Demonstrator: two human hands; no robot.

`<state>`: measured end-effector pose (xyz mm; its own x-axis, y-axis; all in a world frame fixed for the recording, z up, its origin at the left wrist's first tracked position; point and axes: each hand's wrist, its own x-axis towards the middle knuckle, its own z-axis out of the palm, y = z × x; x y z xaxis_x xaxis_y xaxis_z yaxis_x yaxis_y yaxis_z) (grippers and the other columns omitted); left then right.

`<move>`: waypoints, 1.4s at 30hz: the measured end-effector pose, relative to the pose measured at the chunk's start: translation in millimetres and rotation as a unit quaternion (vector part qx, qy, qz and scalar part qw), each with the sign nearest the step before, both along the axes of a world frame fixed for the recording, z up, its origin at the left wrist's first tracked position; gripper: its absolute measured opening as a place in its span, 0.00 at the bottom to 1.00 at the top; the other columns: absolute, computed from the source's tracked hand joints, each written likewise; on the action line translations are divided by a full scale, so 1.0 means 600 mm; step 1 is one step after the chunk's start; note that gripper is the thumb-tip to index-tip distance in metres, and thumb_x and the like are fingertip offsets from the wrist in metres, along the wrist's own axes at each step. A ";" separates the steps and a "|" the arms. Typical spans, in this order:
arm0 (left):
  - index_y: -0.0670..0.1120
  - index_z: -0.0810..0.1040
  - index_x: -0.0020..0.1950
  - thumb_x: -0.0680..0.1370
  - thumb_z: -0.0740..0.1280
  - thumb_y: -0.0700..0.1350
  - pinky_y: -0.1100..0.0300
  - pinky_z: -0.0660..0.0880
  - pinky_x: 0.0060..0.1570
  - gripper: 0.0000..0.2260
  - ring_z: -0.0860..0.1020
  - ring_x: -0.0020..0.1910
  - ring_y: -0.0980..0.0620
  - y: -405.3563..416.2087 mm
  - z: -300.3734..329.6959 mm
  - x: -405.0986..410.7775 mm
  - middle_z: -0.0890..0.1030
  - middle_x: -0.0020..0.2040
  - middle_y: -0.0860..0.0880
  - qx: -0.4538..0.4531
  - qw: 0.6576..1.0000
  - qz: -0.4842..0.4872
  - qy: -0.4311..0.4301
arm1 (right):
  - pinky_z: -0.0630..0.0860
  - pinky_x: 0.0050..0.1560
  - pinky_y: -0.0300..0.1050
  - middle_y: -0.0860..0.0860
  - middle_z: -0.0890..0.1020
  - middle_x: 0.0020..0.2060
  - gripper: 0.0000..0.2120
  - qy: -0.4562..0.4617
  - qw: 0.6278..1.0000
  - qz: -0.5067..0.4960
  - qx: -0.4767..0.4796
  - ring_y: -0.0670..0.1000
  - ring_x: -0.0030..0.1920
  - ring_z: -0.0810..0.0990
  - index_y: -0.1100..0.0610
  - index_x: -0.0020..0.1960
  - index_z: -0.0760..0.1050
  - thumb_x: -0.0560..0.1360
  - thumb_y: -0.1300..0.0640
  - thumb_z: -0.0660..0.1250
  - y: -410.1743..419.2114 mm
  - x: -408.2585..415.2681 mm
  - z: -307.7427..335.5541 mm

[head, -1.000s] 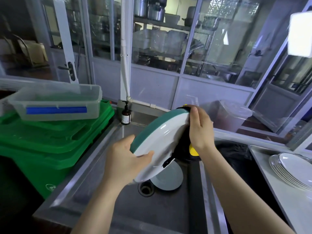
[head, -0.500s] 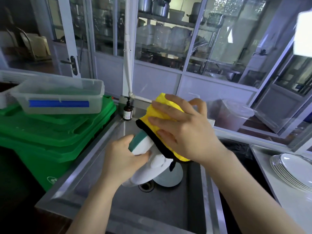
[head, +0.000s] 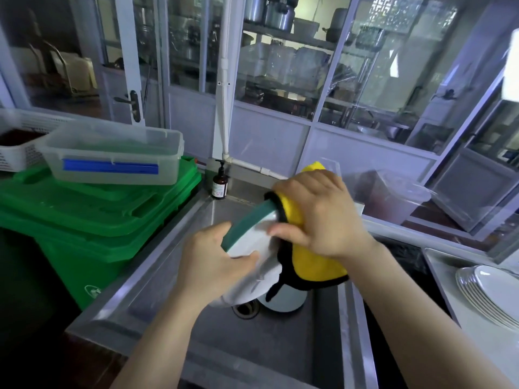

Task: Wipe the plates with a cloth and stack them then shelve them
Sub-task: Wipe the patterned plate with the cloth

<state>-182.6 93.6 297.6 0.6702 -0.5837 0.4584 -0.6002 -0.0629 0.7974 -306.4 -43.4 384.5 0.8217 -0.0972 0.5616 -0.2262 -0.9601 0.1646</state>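
Over the sink point(head: 157, 279), the left hand point(head: 213, 262) grips the lower rim of a tilted plate point(head: 247, 237), fingers curled round its green edge. The right hand point(head: 317, 217) clamps a yellow cloth point(head: 314, 262) over the plate's upper edge. Wiping is underway; next the plate likely joins the stack of plates point(head: 488, 293) on the counter at right. 1 more plate point(head: 286, 301) lies in the sink by the drain.

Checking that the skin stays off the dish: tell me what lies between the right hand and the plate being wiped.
In the head view, the yellow cloth lies between the right hand and the green-rimmed plate; only the thumb looks bare against it.
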 end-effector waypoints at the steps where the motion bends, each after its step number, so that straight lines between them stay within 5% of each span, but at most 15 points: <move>1: 0.39 0.74 0.33 0.59 0.72 0.50 0.60 0.65 0.26 0.16 0.70 0.26 0.54 0.002 0.000 0.004 0.76 0.28 0.45 -0.002 1.000 -0.001 -0.001 | 0.71 0.54 0.53 0.53 0.82 0.46 0.37 -0.016 0.998 -0.009 0.058 0.58 0.50 0.79 0.59 0.56 0.79 0.70 0.28 0.56 -0.013 -0.005 0.002; 3: 0.37 0.74 0.34 0.58 0.72 0.52 0.59 0.64 0.28 0.19 0.70 0.27 0.51 0.005 0.000 0.010 0.76 0.29 0.42 -0.007 1.000 -0.010 -0.002 | 0.71 0.51 0.48 0.49 0.81 0.45 0.34 -0.051 0.982 -0.006 0.180 0.53 0.48 0.77 0.59 0.55 0.78 0.67 0.31 0.61 -0.031 -0.013 0.003; 7: 0.38 0.77 0.37 0.54 0.69 0.59 0.50 0.71 0.28 0.25 0.74 0.29 0.45 0.013 0.000 0.011 0.79 0.31 0.42 -0.030 0.998 -0.024 0.039 | 0.73 0.45 0.38 0.40 0.80 0.39 0.26 -0.066 0.960 0.004 0.272 0.44 0.43 0.78 0.49 0.50 0.77 0.65 0.30 0.64 -0.056 -0.017 -0.004; 10: 0.51 0.81 0.37 0.52 0.71 0.58 0.60 0.74 0.25 0.18 0.79 0.31 0.57 0.024 -0.002 0.024 0.82 0.34 0.53 -0.057 0.993 -0.028 0.103 | 0.73 0.41 0.32 0.41 0.82 0.37 0.18 -0.085 0.914 0.006 0.397 0.39 0.40 0.79 0.44 0.45 0.77 0.64 0.32 0.68 -0.079 -0.025 -0.008; 13: 0.62 0.82 0.39 0.51 0.73 0.54 0.67 0.75 0.27 0.17 0.82 0.34 0.60 0.024 -0.006 0.041 0.84 0.36 0.58 -0.127 0.964 -0.068 0.223 | 0.74 0.42 0.36 0.42 0.82 0.36 0.15 -0.154 0.858 0.023 0.490 0.40 0.39 0.79 0.51 0.46 0.79 0.68 0.41 0.68 -0.101 -0.039 -0.036; 17: 0.56 0.85 0.40 0.52 0.74 0.49 0.61 0.77 0.29 0.17 0.83 0.34 0.54 0.014 -0.029 0.044 0.85 0.35 0.52 -0.210 0.916 -0.084 0.332 | 0.75 0.40 0.30 0.39 0.85 0.38 0.10 -0.191 0.802 0.011 0.565 0.37 0.40 0.82 0.49 0.49 0.78 0.69 0.48 0.67 -0.108 -0.041 -0.062; 22: 0.50 0.85 0.40 0.60 0.72 0.39 0.57 0.79 0.33 0.12 0.84 0.36 0.51 0.002 -0.051 0.054 0.85 0.37 0.50 -0.280 0.859 -0.056 0.426 | 0.80 0.50 0.43 0.50 0.85 0.50 0.22 -0.088 0.719 0.064 0.686 0.51 0.52 0.84 0.51 0.53 0.82 0.60 0.49 0.77 -0.108 -0.057 -0.078; 26: 0.49 0.81 0.57 0.68 0.69 0.42 0.48 0.79 0.48 0.17 0.82 0.53 0.45 -0.010 -0.057 0.061 0.84 0.52 0.47 -0.318 0.824 -0.088 0.460 | 0.81 0.47 0.51 0.60 0.84 0.52 0.24 -0.154 0.635 0.070 0.754 0.61 0.52 0.83 0.56 0.55 0.82 0.60 0.52 0.80 -0.081 -0.044 -0.098; 31: 0.48 0.75 0.67 0.72 0.65 0.44 0.52 0.81 0.51 0.22 0.80 0.58 0.46 -0.029 -0.085 0.077 0.82 0.59 0.46 -0.314 0.816 -0.156 0.459 | 0.80 0.47 0.55 0.64 0.83 0.51 0.21 -0.194 0.615 0.084 0.759 0.65 0.50 0.82 0.61 0.56 0.80 0.64 0.62 0.77 -0.076 -0.041 -0.075; 35: 0.47 0.69 0.72 0.76 0.65 0.48 0.45 0.74 0.62 0.24 0.74 0.67 0.43 -0.049 -0.107 0.078 0.77 0.66 0.43 -0.216 0.846 -0.214 0.438 | 0.80 0.44 0.52 0.58 0.85 0.45 0.17 -0.215 0.673 0.101 0.700 0.59 0.45 0.84 0.55 0.47 0.84 0.60 0.66 0.75 -0.063 -0.045 -0.039; 39: 0.52 0.61 0.75 0.62 0.75 0.54 0.48 0.68 0.67 0.44 0.69 0.70 0.49 -0.070 -0.095 0.077 0.71 0.72 0.49 -0.202 0.885 -0.121 0.402 | 0.79 0.40 0.42 0.47 0.84 0.36 0.14 -0.170 0.852 -0.010 0.495 0.47 0.38 0.83 0.49 0.41 0.81 0.58 0.59 0.78 -0.050 -0.046 -0.008; 42: 0.59 0.56 0.76 0.64 0.72 0.62 0.58 0.60 0.73 0.44 0.61 0.73 0.63 -0.078 -0.044 0.074 0.61 0.74 0.65 -0.191 0.961 -0.057 0.191 | 0.74 0.37 0.40 0.45 0.78 0.30 0.13 -0.097 0.942 -0.100 0.306 0.46 0.35 0.77 0.46 0.37 0.74 0.60 0.54 0.78 -0.038 -0.042 0.002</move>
